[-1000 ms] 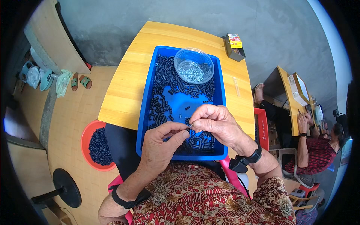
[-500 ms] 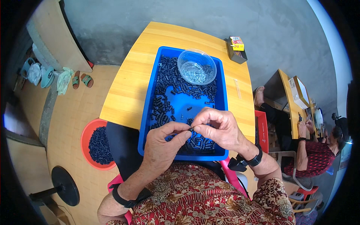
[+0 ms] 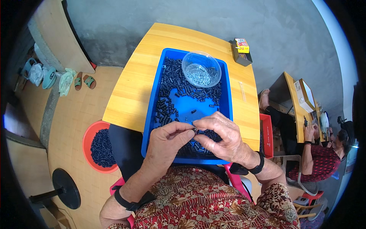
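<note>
Tray (image 3: pixel 187 105): blue
Small parts (image 3: pixel 171 78): black
Tub (image 3: pixel 209 61): clear (the bits (image 3: pixel 198 75) inside silvery)
Bench (image 3: pixel 133 84): yellow, wood-grained
Basin (image 3: pixel 87 142): orange-red
Shirt (image 3: pixel 198 196): red, cream, brown, floral-patterned

Too Small, Too Covered to Make Out

Between them, the left hand (image 3: pixel 167 142) and the right hand (image 3: pixel 225 138) cover most of the small piece (image 3: pixel 195 129) at their fingertips; I can't tell its shape. They also block part of the blue tray (image 3: pixel 187 102) and the dark pieces (image 3: pixel 164 108) below. In the clear tub (image 3: pixel 202 59), the silvery bits (image 3: pixel 200 76) are too fine to tell apart (squinting doesn't help). A co-worker's hands (image 3: pixel 309 131) look tiny. The patterned shirt (image 3: pixel 213 202) is cut off at the lower edge.
</note>
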### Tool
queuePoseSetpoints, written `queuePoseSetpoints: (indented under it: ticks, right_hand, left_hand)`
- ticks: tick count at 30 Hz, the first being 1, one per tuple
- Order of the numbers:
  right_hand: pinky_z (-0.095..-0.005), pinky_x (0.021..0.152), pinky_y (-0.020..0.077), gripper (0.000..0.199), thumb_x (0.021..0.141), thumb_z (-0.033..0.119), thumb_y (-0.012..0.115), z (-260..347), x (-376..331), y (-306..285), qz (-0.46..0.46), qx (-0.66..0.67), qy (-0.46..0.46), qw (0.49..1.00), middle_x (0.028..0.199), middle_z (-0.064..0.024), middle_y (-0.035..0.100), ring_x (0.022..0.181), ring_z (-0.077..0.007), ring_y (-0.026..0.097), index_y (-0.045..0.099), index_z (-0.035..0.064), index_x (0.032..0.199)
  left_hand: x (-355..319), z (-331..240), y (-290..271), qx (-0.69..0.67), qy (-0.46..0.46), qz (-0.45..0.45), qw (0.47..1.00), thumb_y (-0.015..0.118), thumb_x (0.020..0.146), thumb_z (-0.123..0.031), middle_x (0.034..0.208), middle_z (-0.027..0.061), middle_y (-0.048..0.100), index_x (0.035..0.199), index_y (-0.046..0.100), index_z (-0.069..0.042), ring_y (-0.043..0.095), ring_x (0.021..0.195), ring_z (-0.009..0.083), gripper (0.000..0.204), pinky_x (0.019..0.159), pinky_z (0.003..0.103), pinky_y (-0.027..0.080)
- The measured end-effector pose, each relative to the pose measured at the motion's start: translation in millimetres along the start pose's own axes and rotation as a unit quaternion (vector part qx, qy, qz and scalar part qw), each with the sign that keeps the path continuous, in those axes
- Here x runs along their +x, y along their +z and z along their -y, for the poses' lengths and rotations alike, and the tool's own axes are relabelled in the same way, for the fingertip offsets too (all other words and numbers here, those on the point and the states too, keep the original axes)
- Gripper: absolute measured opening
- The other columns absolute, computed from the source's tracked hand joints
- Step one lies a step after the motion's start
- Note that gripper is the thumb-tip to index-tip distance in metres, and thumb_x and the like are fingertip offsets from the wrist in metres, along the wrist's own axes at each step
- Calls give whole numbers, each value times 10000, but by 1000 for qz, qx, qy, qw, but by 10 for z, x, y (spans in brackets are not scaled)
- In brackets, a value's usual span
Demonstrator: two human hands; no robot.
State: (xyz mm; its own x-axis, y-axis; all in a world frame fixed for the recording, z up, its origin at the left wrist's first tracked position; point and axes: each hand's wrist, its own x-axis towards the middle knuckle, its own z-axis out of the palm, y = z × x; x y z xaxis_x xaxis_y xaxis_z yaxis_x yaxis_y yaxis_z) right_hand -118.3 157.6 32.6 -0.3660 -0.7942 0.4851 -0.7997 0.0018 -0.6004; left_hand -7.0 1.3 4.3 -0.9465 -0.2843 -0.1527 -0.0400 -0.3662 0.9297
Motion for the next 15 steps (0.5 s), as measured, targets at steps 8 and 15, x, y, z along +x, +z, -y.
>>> queuePoseSetpoints:
  ticks: [8, 15]
  right_hand:
    - [-369, 685, 486, 323, 722, 53, 804, -65, 23, 50, -19, -62, -55, 996, 897, -98, 637, 798, -263, 626, 642, 19, 1000]
    - [-355, 644, 463, 334, 685, 58, 811, -75, 10, 92, -28, -155, -140, 977, 876, -99, 626, 743, -243, 610, 639, 4, 967]
  left_hand:
    - [5, 15, -35, -78, -81, 10, 994, 709, 889, -112, 961, 26, 690, 1032, 710, -22, 595, 895, 86, 168, 845, 245, 460]
    - [20, 60, -50, -77, -89, 11, 993, 705, 891, -113, 939, 22, 689, 1017, 714, -21, 592, 875, 89, 157, 833, 257, 460]
